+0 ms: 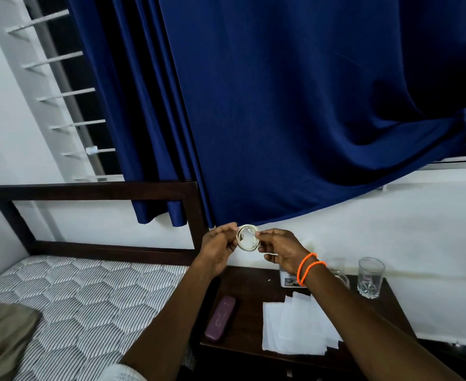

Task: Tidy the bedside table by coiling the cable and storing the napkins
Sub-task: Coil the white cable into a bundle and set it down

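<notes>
Coiling the cable above the counter: both hands are holding a small white coil in mid-air.

The left hand (217,250) and the right hand (281,253) are each pinching one side of the cable (248,237), each grip grasping the loops between fingertips and thumb, well above the counter (249,281). The napkins (299,325) are lying loose on the counter, near a glass (370,276) and a purple case (220,317). Risk: the springy loops are likely pushing outward, so slackening either pinch could let the coil unwind; setting it down unsecured could do the same or nudge the glass.
</notes>
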Action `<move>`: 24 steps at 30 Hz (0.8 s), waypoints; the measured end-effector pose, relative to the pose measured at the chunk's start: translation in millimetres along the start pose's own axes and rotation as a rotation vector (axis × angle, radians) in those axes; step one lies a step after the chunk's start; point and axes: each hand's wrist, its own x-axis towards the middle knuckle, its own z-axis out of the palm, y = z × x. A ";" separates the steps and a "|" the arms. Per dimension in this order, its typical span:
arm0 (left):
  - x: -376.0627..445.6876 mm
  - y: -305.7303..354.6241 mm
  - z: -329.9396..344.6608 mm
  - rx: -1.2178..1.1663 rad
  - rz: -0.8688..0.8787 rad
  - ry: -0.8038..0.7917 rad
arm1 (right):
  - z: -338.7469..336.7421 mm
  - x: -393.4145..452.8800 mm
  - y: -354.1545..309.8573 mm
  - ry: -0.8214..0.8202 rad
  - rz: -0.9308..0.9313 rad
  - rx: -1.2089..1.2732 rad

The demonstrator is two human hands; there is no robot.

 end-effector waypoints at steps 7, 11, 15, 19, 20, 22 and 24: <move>10.9 -28.7 -12.9 0.034 -0.061 0.131 | 1.4 18.9 38.3 0.108 0.077 0.031; 16.5 -57.2 -25.1 0.151 -0.129 0.144 | 2.4 33.4 64.6 0.164 0.129 0.021; 31.2 -85.1 -33.9 0.221 -0.121 0.154 | 2.6 47.3 93.3 0.209 0.174 0.032; 56.6 -112.6 -44.1 0.325 -0.108 0.207 | 2.6 67.1 124.4 0.241 0.252 0.008; 64.8 -119.8 -47.0 0.351 -0.116 0.220 | 2.2 74.4 132.7 0.254 0.263 -0.006; 81.8 -134.5 -52.2 0.396 -0.141 0.266 | 0.5 89.9 150.5 0.282 0.276 -0.047; 95.4 -147.3 -56.7 0.445 -0.171 0.299 | -2.6 103.4 168.1 0.306 0.286 -0.084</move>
